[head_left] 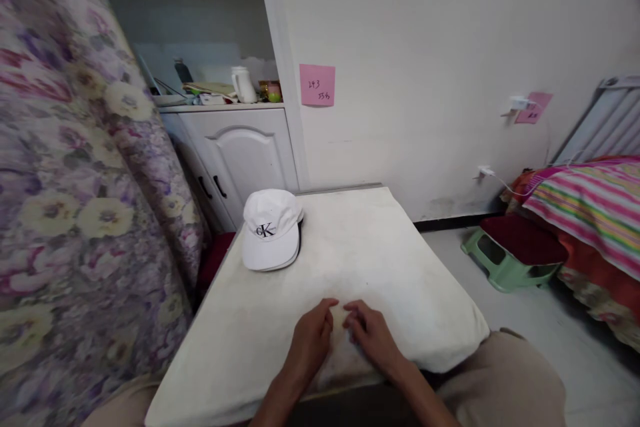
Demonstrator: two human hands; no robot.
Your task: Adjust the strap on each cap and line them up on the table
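The left hand (311, 335) and the right hand (374, 337) are side by side near the close edge of the table (380, 240), which has a pale cloth (350, 220) on it. Each hand is half open and empty, with its fingers softly bent. The pointing fingers aim at each other, with a small gap between them. I cannot tell if the hands touch the cloth or sit just above it.

A white baseball cap (273, 230) with a dark "CK" on its front is on the far left part of the table, well apart from both hands. Its brim points back toward the person. A dark edge peeks out at its right side; I cannot tell if that is a second cap. A pink paper note (317, 85) is stuck on the wall (410, 47) behind the table
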